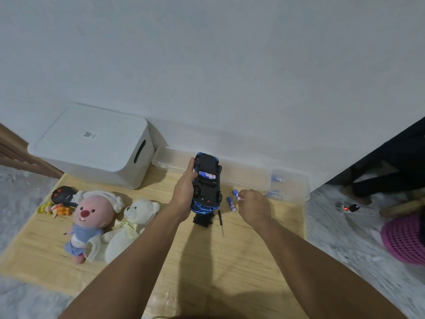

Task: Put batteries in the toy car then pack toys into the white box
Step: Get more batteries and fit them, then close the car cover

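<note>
Car (pixel 207 180), belly up with one battery seated, held by the left hand (pixel 184 192); right hand (pixel 253 203) pinches a battery (pixel 236 195), next to slot in beside the first.

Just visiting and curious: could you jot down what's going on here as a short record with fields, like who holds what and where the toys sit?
left hand: grips the toy car, held underside up
battery bay: open, one battery visible inside
right hand: pinches a battery just right of the car
loose battery: lies on the mat beside the right hand
screwdriver: on the mat, below the car
white box: far left by the wall, lid on
plush toys: pink one and white bear, lying left of the left arm
clear tray: holds more batteries
</note>
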A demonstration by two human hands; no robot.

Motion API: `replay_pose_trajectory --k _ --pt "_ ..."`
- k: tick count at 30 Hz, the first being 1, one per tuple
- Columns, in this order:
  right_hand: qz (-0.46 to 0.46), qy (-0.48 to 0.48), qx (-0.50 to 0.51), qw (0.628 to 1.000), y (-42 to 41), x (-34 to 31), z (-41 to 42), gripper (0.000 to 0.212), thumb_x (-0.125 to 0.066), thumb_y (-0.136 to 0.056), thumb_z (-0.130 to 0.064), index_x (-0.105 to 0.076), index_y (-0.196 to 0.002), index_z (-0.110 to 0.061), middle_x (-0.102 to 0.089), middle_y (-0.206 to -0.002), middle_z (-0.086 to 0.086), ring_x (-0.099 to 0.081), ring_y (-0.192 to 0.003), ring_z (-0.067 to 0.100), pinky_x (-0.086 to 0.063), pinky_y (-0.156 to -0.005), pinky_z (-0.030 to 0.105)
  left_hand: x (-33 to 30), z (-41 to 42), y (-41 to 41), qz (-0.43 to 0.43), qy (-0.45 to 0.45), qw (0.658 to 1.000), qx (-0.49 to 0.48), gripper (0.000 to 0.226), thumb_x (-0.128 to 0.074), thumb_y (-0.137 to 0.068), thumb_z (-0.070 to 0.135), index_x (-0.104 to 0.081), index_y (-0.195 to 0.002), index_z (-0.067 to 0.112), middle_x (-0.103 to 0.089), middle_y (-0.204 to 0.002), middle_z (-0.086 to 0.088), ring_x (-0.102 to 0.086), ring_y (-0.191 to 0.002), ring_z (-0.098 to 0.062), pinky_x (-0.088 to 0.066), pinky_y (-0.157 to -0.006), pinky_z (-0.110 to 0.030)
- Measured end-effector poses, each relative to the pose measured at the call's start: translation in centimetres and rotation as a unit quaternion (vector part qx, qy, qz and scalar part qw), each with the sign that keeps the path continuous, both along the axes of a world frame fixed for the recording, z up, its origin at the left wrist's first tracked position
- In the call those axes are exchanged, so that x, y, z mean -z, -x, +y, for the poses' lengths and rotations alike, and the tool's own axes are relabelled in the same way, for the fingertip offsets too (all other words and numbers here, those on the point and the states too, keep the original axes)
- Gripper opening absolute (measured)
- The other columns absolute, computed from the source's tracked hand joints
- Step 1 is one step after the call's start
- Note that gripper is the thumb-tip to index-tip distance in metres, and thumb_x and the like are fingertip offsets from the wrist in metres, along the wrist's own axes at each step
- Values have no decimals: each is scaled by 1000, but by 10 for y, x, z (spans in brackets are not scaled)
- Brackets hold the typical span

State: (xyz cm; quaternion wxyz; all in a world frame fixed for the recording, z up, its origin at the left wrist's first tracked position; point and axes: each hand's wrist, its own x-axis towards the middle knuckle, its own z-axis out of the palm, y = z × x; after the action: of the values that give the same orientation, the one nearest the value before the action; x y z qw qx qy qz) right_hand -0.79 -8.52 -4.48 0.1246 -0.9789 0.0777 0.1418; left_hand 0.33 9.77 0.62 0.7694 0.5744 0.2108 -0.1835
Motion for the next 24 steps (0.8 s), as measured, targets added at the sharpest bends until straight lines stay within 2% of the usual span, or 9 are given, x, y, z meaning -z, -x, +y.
replay_pose_trajectory --k 2,6,8,12,16,19,22,24 --pt "3 14 4 1000 -2 -1 2 26 -54 -91 -10 -64 -114 -15 -67 -106 9 -62 -96 28 -41 -68 29 1 -2 0 -3 5 1000 9 35 -38 -101 26 -61 -104 53 -76 -89 -2 -72 -79 -25 -59 -72 -38" --pt "3 28 28 999 -4 -2 1 22 -55 -93 -10 -59 -114 -13 -68 -106 12 -62 -96 30 -38 -66 27 2 -3 -1 -14 18 1000 20 36 -37 -102 23 -59 -109 50 -76 -89 1 -73 -78 -22 -60 -68 -35" --pt "-2 9 55 998 -5 -1 0 23 -54 -92 -8 -60 -113 -14 -68 -105 11 -62 -95 30 -40 -65 28 3 -4 -2 -17 23 999 32 41 -35 -102 21 -62 -98 51 -76 -86 2 -72 -73 -21 -60 -64 -32" --pt "-66 -79 112 988 -3 -1 -2 22 -59 -88 -13 -67 -108 -11 -69 -103 8 -62 -90 26 -41 -66 24 4 -4 -3 -19 19 999 40 48 -36 -97 16 -60 -102 57 -74 -94 -1 -70 -82 -25 -57 -79 -41" --pt "-173 -169 145 959 5 -5 -1 23 -53 -91 -7 -68 -109 -10 -64 -109 7 -62 -93 23 -42 -72 23 5 -5 -3 -21 11 999 42 46 -35 -98 17 -57 -105 57 -74 -92 2 -72 -77 -20 -59 -72 -35" --pt "-265 -293 171 903 8 -23 6 16 -58 -91 -7 -65 -105 -11 -66 -101 2 -62 -86 10 -46 -74 18 3 -9 -1 -16 2 999 41 44 -36 -98 19 -56 -106 57 -75 -95 0 -72 -77 -21 -58 -70 -35" --pt "-285 -404 167 853 6 -51 16 9 -70 -85 -9 -64 -90 -15 -66 -80 -12 -63 -74 -4 -50 -72 11 1 -13 0 -17 -6 999 43 47 -36 -96 18 -54 -113 57 -74 -94 -2 -71 -73 -21 -56 -69 -34" --pt "-267 -423 132 856 4 -61 22 6 -73 -82 -9 -69 -83 -14 -67 -75 -13 -63 -71 -6 -49 -70 8 -2 -17 2 -24 -9 998 51 49 -36 -95 16 -56 -112 57 -73 -91 -1 -70 -73 -19 -55 -68 -32"
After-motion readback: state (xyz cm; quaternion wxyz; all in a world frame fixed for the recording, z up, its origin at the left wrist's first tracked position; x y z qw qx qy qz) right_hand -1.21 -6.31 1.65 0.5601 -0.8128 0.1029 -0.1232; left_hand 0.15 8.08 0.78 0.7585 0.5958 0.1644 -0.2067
